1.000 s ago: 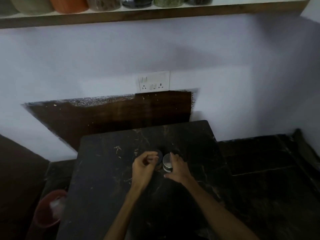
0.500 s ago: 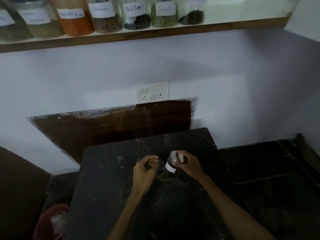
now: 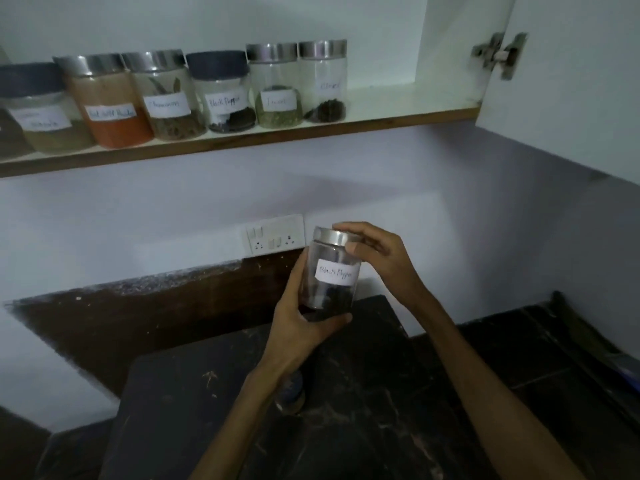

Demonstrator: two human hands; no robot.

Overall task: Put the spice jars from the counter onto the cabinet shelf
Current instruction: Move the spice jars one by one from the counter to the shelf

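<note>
Pale wall (image 3: 450, 216) fills most of the view, with a dark brown patch low on it; the dark marbled worktop (image 3: 363, 410) sits below, scuffed with light marks; up top there's the cabinet shelf (image 3: 398, 109) with a wood front edge, and the open white cabinet door (image 3: 571, 98) hangs off to the right on a metal hinge (image 3: 498, 55).

Row of jars on the shelf, left to right: a dark-lidded one with pale powder (image 3: 38, 112), one with orange-red powder (image 3: 107, 105), a cinnamon one (image 3: 166, 98), a dark-lidded black pepper jar (image 3: 223, 95), a green-filled one (image 3: 275, 88) and a cloves one (image 3: 323, 83); they stand side by side, touching or nearly so; the shelf to the right of them is bare.

White switch plate with sockets (image 3: 273, 233) sits on the wall just behind the hands.

The held spice jar (image 3: 330, 271), silver lid, label reading Black Pepper, dark stuff in the bottom, is up in the air above the worktop, below shelf level; left hand (image 3: 298, 327) has its grip wrapped round the lower body and base; right hand (image 3: 377, 254) has its grip curled over the lid.

Another jar (image 3: 291, 393) stands on the worktop under the left wrist, dark lid I think, mostly hidden.
</note>
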